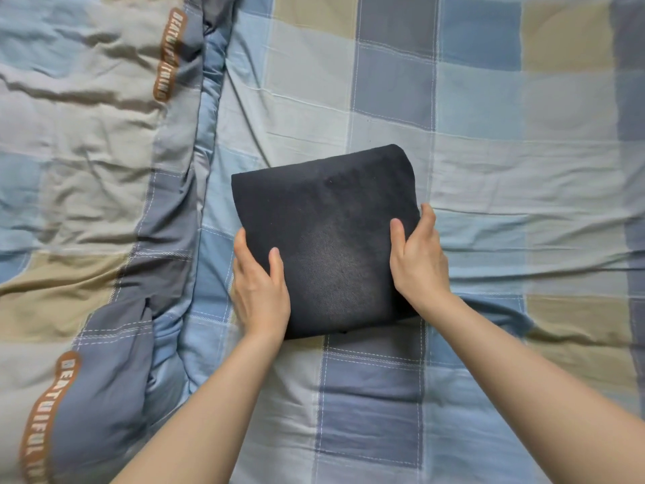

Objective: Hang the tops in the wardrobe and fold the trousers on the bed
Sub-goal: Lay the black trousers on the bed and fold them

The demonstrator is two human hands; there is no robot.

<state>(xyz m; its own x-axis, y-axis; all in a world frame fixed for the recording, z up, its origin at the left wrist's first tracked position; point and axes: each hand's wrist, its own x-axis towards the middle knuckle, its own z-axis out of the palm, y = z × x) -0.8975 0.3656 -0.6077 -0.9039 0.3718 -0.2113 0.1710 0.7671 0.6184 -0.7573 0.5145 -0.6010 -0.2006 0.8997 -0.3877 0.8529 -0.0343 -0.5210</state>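
Dark denim trousers [328, 239], folded into a thick square, sit mid-bed [488, 151] between my hands. If I lift unevenly, I judge the layers could slip and unfold. My left hand [260, 288] and right hand [417, 260] clamp the near side edges, thumbs on top, fingers [241, 246] curled underneath.

head camera, looking steeply down, close over bed [488, 134]
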